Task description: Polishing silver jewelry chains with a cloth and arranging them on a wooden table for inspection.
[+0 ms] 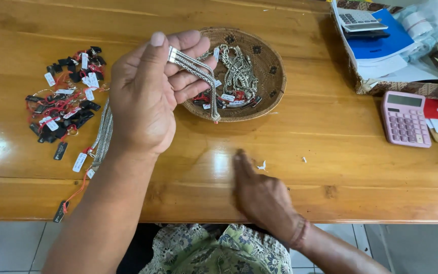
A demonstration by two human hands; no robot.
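Note:
My left hand (150, 91) is raised above the wooden table (330, 127), fingers closed on a silver woven chain bracelet (198, 71) that hangs from the fingertips over the edge of a round woven basket tray (272, 76). Several more silver chains (236, 76) with white and red tags lie in the tray. My right hand (257, 190) rests low on the table near the front edge, blurred, fingers together and pointing at a small white paper scrap (262, 165); nothing is seen in it.
A heap of black, red and white tags (67, 101) lies at the left, with silver chains (103, 134) beside it. A pink calculator (405, 119) sits at the right, and a box with papers, a blue folder and a second calculator (376, 35) stands behind it.

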